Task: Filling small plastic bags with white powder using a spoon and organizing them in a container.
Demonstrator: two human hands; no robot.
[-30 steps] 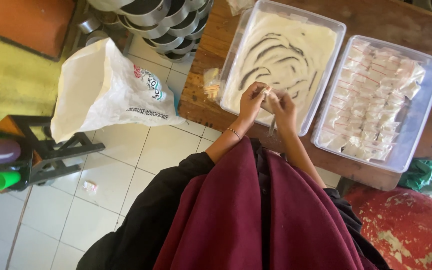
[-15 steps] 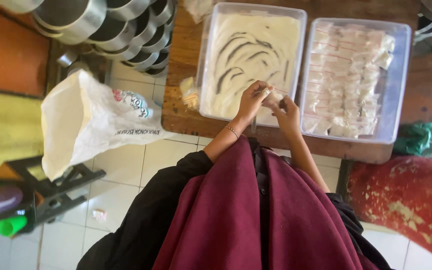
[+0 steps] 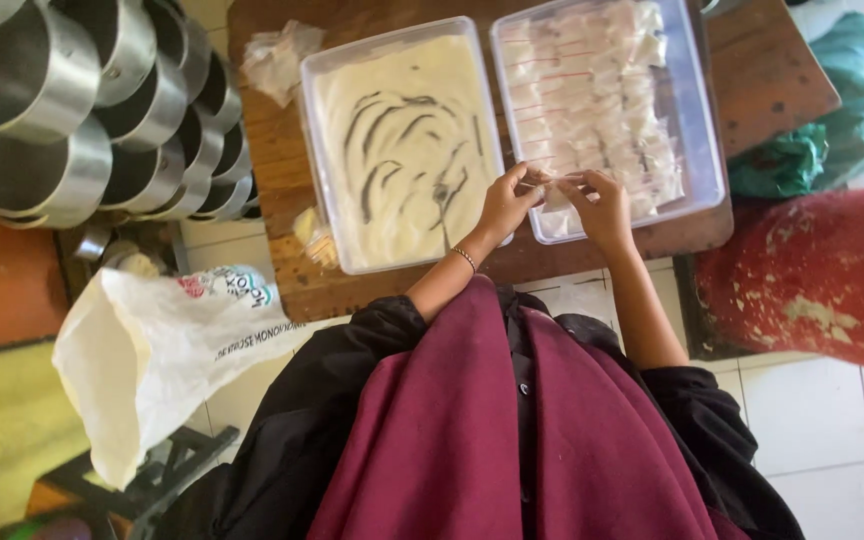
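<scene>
Both hands raised over the table [image 3: 282, 200]: left hand [image 3: 505, 203] and right hand [image 3: 600, 205] pinch one small packet [image 3: 552, 183] between fingertips, just above the packet tray [image 3: 709, 150].

A wooden table [image 3: 297, 180] carries two clear tubs [image 3: 332, 170], [image 3: 702, 130] and plastic wrappers [image 3: 277, 60].

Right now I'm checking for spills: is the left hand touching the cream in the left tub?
Apart. In the head view the left hand sits at the right rim of the cream-filled tub, fingers pinching a small clear packet shared with the right hand.
</scene>
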